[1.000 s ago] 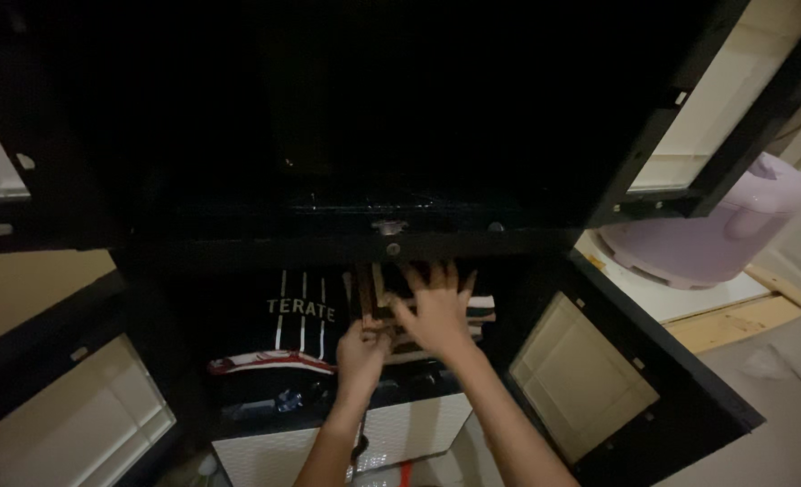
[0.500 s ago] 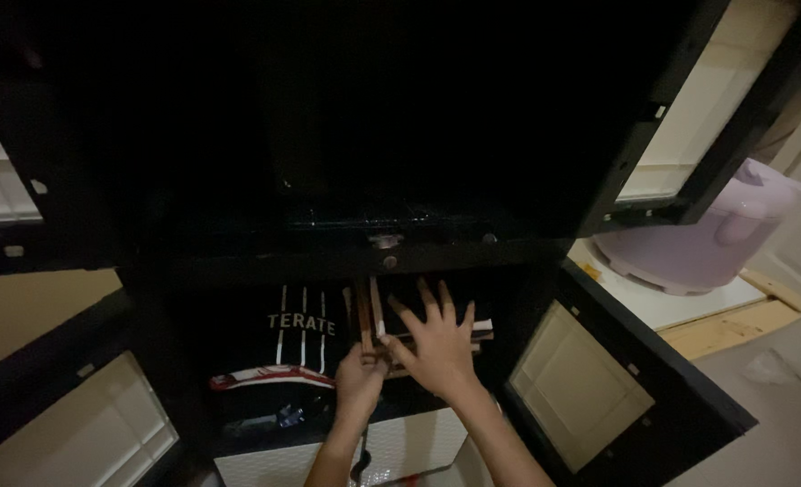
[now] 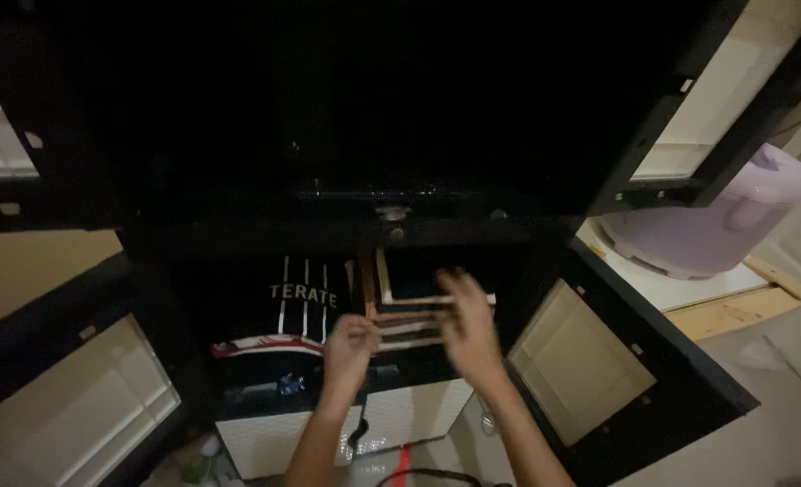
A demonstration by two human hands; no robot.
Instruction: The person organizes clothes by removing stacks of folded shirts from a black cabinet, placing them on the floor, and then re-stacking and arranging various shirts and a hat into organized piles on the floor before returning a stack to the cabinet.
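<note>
Left hand: your left hand (image 3: 351, 347) is curled at the front left corner of the stack of folded clothes (image 3: 414, 311), fingers closed on its edge.
Right hand: your right hand (image 3: 468, 326) lies flat on the stack's right side, fingers spread, blurred.
Stack: it sits in the lower shelf of the black cabinet (image 3: 265, 234), right of a folded black shirt (image 3: 303, 311) with white stripes.
Doors: the lower right door (image 3: 581, 365) stands open.
Beside: a lilac tub (image 3: 716, 225) rests at right.
</note>
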